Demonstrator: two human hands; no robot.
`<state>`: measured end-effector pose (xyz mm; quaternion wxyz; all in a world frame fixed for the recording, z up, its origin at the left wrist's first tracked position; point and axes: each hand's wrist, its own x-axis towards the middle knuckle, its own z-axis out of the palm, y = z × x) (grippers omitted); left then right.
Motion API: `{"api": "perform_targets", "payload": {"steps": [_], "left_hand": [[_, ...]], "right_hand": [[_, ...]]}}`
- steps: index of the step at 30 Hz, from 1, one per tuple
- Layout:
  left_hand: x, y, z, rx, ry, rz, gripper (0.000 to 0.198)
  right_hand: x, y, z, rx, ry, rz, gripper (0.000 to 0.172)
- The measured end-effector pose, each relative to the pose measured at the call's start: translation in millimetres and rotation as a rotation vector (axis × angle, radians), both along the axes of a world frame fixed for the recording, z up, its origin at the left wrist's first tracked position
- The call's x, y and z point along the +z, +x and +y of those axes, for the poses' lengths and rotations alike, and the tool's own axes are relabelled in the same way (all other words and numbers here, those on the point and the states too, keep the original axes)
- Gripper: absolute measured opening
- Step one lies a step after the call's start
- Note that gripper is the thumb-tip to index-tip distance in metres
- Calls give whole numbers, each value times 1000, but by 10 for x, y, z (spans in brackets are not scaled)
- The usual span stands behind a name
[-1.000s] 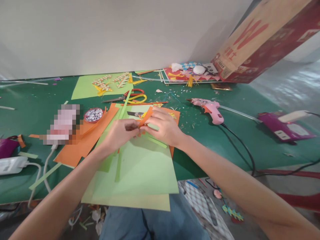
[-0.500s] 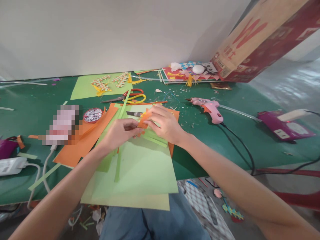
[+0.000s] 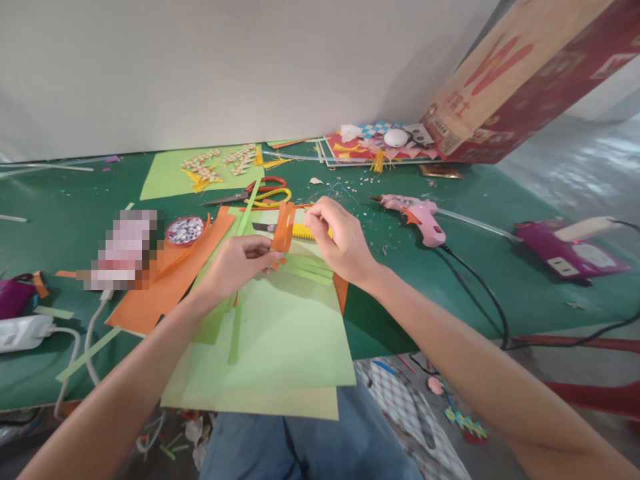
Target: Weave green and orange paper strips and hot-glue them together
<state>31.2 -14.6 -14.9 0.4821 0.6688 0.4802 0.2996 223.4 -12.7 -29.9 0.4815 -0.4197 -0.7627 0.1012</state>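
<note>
My left hand (image 3: 241,262) pinches a small bundle of orange paper strips (image 3: 283,228) that stands up from its fingertips. My right hand (image 3: 343,237) is curled to the right of the bundle, fingertips together over the yellow handle of a cutter knife (image 3: 301,231); whether it holds anything is too small to tell. Beneath my hands lie light green paper sheets (image 3: 285,347) with narrow green strips (image 3: 310,269) on top. An orange sheet (image 3: 175,280) is to the left, and scissors (image 3: 257,193) with red and yellow handles rest beyond the hands.
A pink glue gun (image 3: 417,219) lies right, its cord running over the green table (image 3: 400,313). A purple power block (image 3: 570,250) is farther right. At left are a dish of small gems (image 3: 185,231) and a blurred phone (image 3: 127,250). A tall box (image 3: 525,80) stands back right.
My right hand has let go of the orange strips and moved right, away from my left hand. The strips now stand upright, and the yellow knife handle shows between the hands.
</note>
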Motion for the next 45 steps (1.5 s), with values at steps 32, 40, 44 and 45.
{"api": "perform_targets", "payload": {"steps": [32,40,44,45], "left_hand": [[29,-36,8,-25,104,85,28],[9,-21,7,-110,41,37,24],[15,-24,-20,-139,-31,82,23],[19,-22,-28,-138,-44,83,22]], "right_hand": [[96,78,82,86,-603,804,45],[113,4,13,316,-903,381,35],[98,-35,-9,386,-883,440,28],[92,-38,-7,369,-878,454,27]]}}
